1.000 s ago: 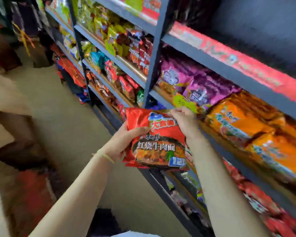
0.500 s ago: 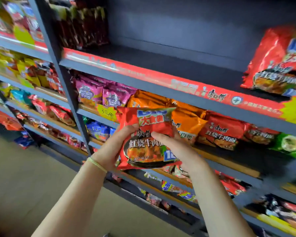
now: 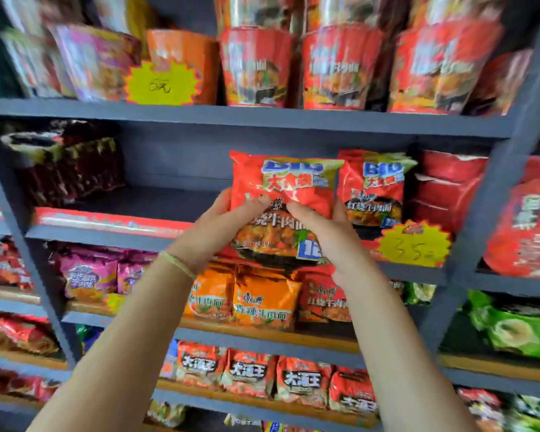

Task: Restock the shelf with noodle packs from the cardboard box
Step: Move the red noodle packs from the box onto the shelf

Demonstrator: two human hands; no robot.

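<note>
Both hands hold one red beef-noodle pack [image 3: 281, 210] upright in front of the dark grey shelf [image 3: 247, 118]. The left hand [image 3: 212, 232] grips the pack's left edge, thumb laid across the front; the right hand [image 3: 328, 232] grips its right side, thumb also pressed on the front, so each grip is closed on the pack. The two thumbs nearly meet at the middle of the wrapper. A thin yellow-green band [image 3: 176, 263] circles the left wrist.

Just right of the grip, a matching red pack [image 3: 371, 188] with the same blue "BIG" corner stands on the shelf board, and the held pack overlaps its left edge. Further right of that sit darker red packs [image 3: 446, 191]. Below and right of the grip a yellow star-shaped price tag [image 3: 413, 244] hangs on the shelf's front edge. Left of the grip the same shelf level is bare board with a red strip [image 3: 106, 219] along its front, and dark maroon packs [image 3: 75, 166] stand at the far left.

Above the grip, red cup noodles [image 3: 256, 67] line the next level, with another yellow tag [image 3: 161, 84] to their left. Directly under the grip lie orange packs [image 3: 262, 297], with purple packs [image 3: 88, 275] to their left, and lower still a row of red packs [image 3: 250, 375]. Green packs [image 3: 512, 332] sit low to the right.
</note>
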